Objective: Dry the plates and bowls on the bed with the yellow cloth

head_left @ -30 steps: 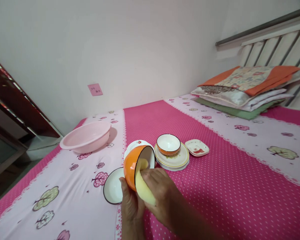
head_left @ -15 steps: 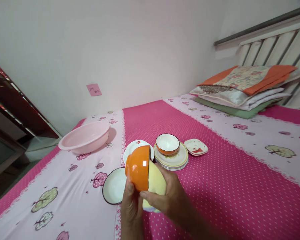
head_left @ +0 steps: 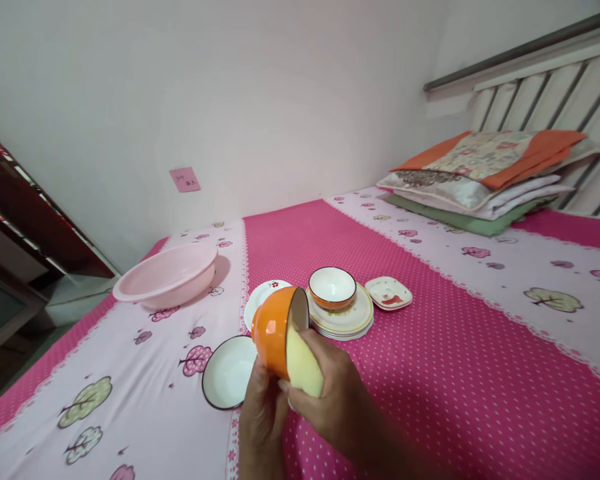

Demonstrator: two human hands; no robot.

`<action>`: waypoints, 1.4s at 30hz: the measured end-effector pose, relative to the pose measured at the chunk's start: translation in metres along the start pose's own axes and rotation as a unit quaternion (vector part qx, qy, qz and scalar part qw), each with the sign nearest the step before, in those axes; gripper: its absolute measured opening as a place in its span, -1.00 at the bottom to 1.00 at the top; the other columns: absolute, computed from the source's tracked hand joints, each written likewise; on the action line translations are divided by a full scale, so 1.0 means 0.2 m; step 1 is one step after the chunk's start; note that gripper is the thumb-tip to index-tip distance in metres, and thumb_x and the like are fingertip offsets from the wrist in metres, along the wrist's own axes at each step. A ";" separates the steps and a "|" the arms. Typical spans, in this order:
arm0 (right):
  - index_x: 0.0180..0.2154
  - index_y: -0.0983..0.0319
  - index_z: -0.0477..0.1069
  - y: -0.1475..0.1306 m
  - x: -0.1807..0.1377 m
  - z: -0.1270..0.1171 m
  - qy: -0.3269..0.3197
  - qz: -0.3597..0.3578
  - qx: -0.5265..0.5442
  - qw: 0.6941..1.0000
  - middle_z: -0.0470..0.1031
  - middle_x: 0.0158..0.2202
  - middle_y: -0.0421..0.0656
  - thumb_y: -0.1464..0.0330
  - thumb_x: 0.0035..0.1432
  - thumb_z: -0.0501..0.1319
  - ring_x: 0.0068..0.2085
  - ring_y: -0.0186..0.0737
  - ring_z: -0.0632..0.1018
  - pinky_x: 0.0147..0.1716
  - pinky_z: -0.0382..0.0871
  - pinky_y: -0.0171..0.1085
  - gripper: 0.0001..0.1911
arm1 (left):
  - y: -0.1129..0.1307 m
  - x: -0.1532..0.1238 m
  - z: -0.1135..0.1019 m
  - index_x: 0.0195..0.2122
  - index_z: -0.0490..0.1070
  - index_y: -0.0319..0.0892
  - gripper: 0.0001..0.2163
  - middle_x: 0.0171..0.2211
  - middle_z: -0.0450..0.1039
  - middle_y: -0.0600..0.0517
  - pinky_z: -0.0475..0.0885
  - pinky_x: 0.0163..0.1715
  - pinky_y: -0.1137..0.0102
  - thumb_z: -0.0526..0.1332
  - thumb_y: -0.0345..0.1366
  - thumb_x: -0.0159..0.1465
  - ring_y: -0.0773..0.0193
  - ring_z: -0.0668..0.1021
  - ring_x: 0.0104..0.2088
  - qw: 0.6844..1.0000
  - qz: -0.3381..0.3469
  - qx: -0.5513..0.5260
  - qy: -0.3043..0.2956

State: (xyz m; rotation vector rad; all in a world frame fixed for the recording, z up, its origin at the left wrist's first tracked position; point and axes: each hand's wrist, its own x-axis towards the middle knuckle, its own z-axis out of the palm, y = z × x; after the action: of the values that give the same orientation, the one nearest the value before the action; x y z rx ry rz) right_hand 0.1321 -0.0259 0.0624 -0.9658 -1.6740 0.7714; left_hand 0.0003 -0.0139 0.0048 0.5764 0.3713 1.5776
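Observation:
An orange bowl with a dark rim is tilted on its side, its opening facing right. My left hand grips it from below, fingers closed on its lower side. My right hand is closed around a pale yellow cloth, pressed into the bowl's mouth and over its lower rim. Part of the white inside shows above the cloth. Left of my hands lies a white bowl with a dark rim. Behind the held bowl is a white plate with a red flower, partly hidden.
A second orange bowl, white inside, stands on a stack of plates. Small square dishes lie to its right. A pink basin sits far left on the bedspread; folded bedding is piled far right.
The cloth and right hand have shifted down along the bowl's rim, uncovering more of the inside. The bowl has turned slightly so its opening shows. The view has drifted a little.

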 end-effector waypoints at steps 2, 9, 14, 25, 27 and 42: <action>-0.06 0.17 0.44 -0.03 0.01 -0.02 -0.016 0.062 0.099 0.993 0.57 -0.26 -0.19 0.48 0.04 0.35 -0.27 -0.13 0.57 -0.29 0.49 -0.23 -0.62 | -0.01 -0.01 -0.03 -0.09 0.72 -0.04 -0.71 -0.03 0.73 -0.03 0.36 0.36 0.16 0.52 -0.10 0.18 -0.03 0.63 0.17 1.000 0.012 0.017 -0.002; -0.08 0.18 0.41 -0.02 0.00 -0.01 -0.038 -0.035 -0.044 0.998 0.58 -0.19 -0.12 0.51 0.06 0.37 -0.20 -0.04 0.57 -0.19 0.50 -0.13 -0.62 | -0.02 0.02 -0.07 -0.12 0.74 -0.06 -0.70 -0.13 0.75 -0.01 0.40 0.32 0.20 0.53 -0.08 0.16 0.00 0.72 0.02 0.999 0.009 -0.043 0.014; -0.02 0.17 0.37 0.04 -0.01 0.02 -0.066 -0.141 -0.172 0.973 0.57 -0.12 -0.06 0.63 0.22 0.20 -0.13 -0.01 0.55 -0.12 0.48 -0.06 -0.65 | -0.01 0.04 -0.02 -0.11 0.74 -0.12 -0.73 -0.10 0.74 -0.03 0.37 0.33 0.25 0.43 -0.07 0.29 0.07 0.74 -0.07 0.995 0.000 -0.073 0.066; 0.09 0.18 0.46 -0.07 0.05 -0.07 -0.053 0.121 0.377 0.917 0.67 -0.06 -0.11 0.34 0.09 0.39 -0.11 -0.05 0.68 -0.10 0.61 -0.14 -0.50 | 0.01 0.02 0.00 -0.07 0.71 -0.02 -0.71 0.01 0.70 -0.02 0.38 0.33 0.20 0.53 -0.15 0.19 0.03 0.62 0.16 0.999 0.020 0.037 0.010; 0.11 0.17 0.46 -0.07 0.05 -0.07 -0.063 0.119 0.385 0.913 0.66 -0.04 -0.11 0.37 0.08 0.39 -0.08 -0.03 0.68 -0.08 0.61 -0.12 -0.48 | -0.01 0.02 -0.02 -0.04 0.70 -0.05 -0.68 0.04 0.69 -0.04 0.39 0.33 0.20 0.52 -0.12 0.20 0.01 0.61 0.18 0.999 0.016 0.030 0.021; -0.05 0.19 0.49 0.05 0.01 -0.01 -0.028 -0.014 -0.005 0.999 0.60 -0.19 -0.11 0.53 0.07 0.32 -0.20 -0.07 0.58 -0.17 0.51 -0.15 -0.63 | 0.03 0.04 0.04 0.04 0.67 -0.16 -0.63 0.04 0.69 -0.14 0.31 0.39 0.18 0.20 -0.05 0.47 0.03 0.64 0.16 0.992 -0.062 -0.077 0.083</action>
State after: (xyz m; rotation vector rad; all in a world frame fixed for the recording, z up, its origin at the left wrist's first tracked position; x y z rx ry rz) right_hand 0.1363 -0.0184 0.0556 -0.9338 -1.7380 0.7783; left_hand -0.0004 -0.0077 0.0155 0.2976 0.3984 1.5226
